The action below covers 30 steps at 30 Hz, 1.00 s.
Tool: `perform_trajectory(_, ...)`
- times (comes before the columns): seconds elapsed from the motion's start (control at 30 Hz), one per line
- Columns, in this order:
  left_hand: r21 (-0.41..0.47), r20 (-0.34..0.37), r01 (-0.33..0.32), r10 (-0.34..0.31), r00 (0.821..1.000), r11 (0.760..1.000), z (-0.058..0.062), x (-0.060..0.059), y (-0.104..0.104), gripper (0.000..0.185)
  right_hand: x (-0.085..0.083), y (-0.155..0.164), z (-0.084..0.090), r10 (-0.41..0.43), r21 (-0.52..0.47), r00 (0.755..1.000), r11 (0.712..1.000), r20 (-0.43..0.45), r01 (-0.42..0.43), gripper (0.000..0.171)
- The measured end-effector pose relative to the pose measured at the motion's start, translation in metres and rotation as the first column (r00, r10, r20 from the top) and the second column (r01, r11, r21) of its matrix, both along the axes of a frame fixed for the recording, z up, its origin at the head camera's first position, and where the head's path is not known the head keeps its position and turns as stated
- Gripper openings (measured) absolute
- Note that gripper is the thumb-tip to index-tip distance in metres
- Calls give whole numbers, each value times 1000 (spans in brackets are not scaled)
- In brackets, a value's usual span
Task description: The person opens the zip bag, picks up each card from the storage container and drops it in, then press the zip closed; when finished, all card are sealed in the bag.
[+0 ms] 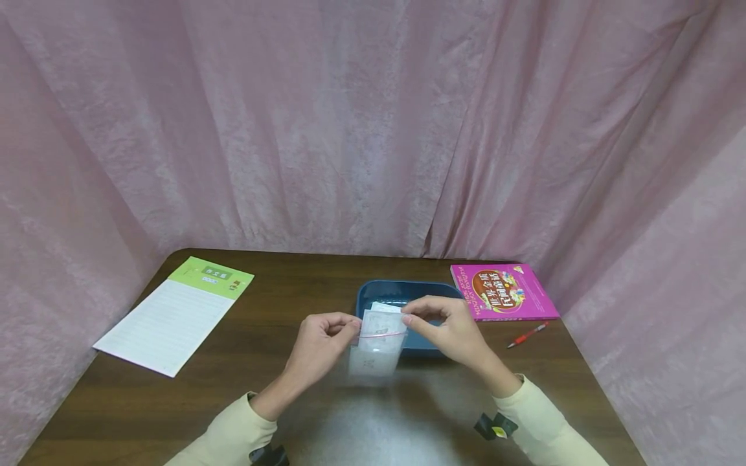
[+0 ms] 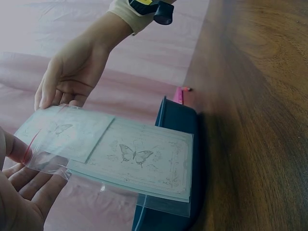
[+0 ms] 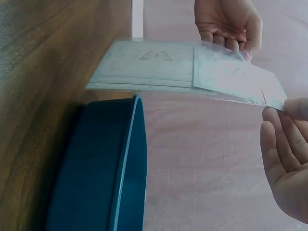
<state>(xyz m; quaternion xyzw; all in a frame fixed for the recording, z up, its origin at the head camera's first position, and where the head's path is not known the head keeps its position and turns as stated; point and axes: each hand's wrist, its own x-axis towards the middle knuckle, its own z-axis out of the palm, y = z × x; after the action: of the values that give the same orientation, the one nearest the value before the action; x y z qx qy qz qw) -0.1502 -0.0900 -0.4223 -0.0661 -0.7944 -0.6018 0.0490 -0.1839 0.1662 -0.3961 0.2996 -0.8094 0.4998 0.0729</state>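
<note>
A clear zip bag (image 2: 163,204) with a red strip near its mouth hangs in front of the blue bin. Inside lie pale cards (image 2: 159,163) printed with a butterfly. Another butterfly card (image 1: 381,323) overlaps them and sticks up past the red strip. My left hand (image 1: 323,343) pinches the bag's left edge at the strip, between thumb and fingers. On the other side, my right hand (image 1: 449,327) pinches the upper right edge of the bag and card with thumb and index finger. Its remaining fingers are curled loosely behind.
Behind the hands, the blue bin (image 1: 364,294) has a white piece in it. A pink book (image 1: 533,291) lies to its right, with a red pen (image 1: 527,335) before it. A green-topped writing pad (image 1: 175,317) rests at the left of the wooden table (image 1: 280,278). Pink curtains surround the table.
</note>
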Motion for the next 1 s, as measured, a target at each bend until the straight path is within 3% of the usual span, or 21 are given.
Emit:
perform_trajectory(0.47,14,-5,13,-13,1000,1000,1,1,-2,12,1,-1,-6,50,49,993,998,-107,-45,10)
perform_trajectory(1.0,50,14,36,-37,999,998,0,0,-4,11,-5,1,-7,43,50,997,998,-68,-40,16)
